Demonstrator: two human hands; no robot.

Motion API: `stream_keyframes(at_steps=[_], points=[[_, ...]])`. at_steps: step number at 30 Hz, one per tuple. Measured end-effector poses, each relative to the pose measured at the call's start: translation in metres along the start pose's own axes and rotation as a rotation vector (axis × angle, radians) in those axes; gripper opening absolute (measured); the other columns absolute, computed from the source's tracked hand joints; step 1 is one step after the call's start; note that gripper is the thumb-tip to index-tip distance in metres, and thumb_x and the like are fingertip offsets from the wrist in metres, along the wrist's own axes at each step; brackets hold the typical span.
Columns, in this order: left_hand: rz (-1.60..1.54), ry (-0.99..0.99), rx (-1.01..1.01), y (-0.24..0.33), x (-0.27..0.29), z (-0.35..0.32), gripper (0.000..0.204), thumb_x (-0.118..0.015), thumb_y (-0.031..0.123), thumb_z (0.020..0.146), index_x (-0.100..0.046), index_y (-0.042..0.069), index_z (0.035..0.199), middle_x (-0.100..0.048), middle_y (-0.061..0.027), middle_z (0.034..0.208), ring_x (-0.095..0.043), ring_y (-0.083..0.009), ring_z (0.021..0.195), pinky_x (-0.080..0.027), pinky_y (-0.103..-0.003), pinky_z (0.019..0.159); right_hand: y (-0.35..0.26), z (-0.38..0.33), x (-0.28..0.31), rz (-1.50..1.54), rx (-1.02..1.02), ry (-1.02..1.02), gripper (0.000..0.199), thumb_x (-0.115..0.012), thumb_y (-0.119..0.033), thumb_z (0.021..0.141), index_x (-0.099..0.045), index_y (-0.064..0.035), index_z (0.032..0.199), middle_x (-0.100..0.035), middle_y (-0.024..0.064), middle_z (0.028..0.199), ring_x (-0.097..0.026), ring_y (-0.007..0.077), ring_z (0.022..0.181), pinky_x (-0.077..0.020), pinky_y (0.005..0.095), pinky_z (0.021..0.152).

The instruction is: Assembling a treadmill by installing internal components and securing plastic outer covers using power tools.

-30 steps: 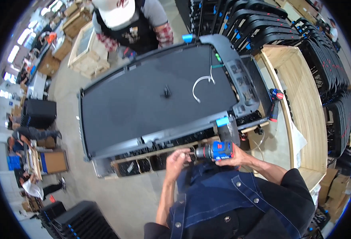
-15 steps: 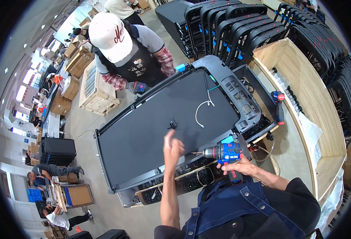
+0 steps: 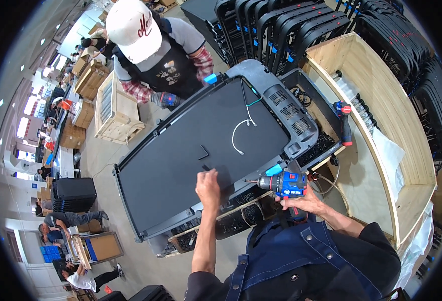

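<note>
In front of me lies a treadmill deck with a black running belt (image 3: 166,173) and a grey-black motor cover (image 3: 287,108) at its right end. My left hand (image 3: 208,189) is over the belt's near side, fingers pinched on a small black piece (image 3: 206,168) whose shape is mostly hidden. Just beyond it, a black L-shaped piece (image 3: 201,152) rests on the belt. My right hand (image 3: 306,199) grips a blue and black cordless drill (image 3: 286,183), its bit pointing left above the deck's near edge rail.
Across the deck, a person in a white cap (image 3: 133,32) holds another drill (image 3: 166,99). A white cable (image 3: 235,135) lies on the belt. A red and black power tool (image 3: 345,123) sits by a wooden crate (image 3: 401,115). Black frames (image 3: 286,30) stand behind.
My left hand, pointing before, has closed on a small black piece. The L-shaped piece now lies apart from it. The drill's bit has lifted off the edge rail; the view has shifted slightly.
</note>
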State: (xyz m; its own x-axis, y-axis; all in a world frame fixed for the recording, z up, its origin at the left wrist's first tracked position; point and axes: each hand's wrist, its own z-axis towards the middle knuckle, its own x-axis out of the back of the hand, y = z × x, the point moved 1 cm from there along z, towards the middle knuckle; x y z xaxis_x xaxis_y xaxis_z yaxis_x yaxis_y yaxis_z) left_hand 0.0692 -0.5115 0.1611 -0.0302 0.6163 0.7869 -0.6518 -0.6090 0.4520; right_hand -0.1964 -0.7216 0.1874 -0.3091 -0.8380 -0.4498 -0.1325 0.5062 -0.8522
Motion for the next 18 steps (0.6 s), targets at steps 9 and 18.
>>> stream_keyframes(at_steps=[9,18], points=[[-0.046,0.020,0.084,0.011,0.005,-0.015,0.015,-0.073,0.010,0.088,-0.071,0.006,0.101,-0.065,-0.0115,0.095,-0.063,-0.0321,0.083,-0.052,-0.043,0.073,0.003,-0.004,0.010,0.035,-0.068,0.032,0.057,-0.076,0.003,0.085,-0.050,-0.0019,0.135,-0.070,0.0144,0.106,-0.072,0.0204,0.094,-0.0645,0.0347,0.073],[-0.569,-0.260,0.499,0.037,-0.005,-0.011,0.019,-0.070,0.014,0.093,-0.072,-0.003,0.101,-0.069,-0.0063,0.080,-0.066,-0.0151,0.072,-0.053,-0.031,0.067,-0.011,-0.012,0.022,0.003,0.002,0.116,0.052,-0.076,0.004,0.085,-0.055,-0.0027,0.132,-0.071,0.0114,0.104,-0.071,0.0175,0.092,-0.0631,0.0320,0.072]])
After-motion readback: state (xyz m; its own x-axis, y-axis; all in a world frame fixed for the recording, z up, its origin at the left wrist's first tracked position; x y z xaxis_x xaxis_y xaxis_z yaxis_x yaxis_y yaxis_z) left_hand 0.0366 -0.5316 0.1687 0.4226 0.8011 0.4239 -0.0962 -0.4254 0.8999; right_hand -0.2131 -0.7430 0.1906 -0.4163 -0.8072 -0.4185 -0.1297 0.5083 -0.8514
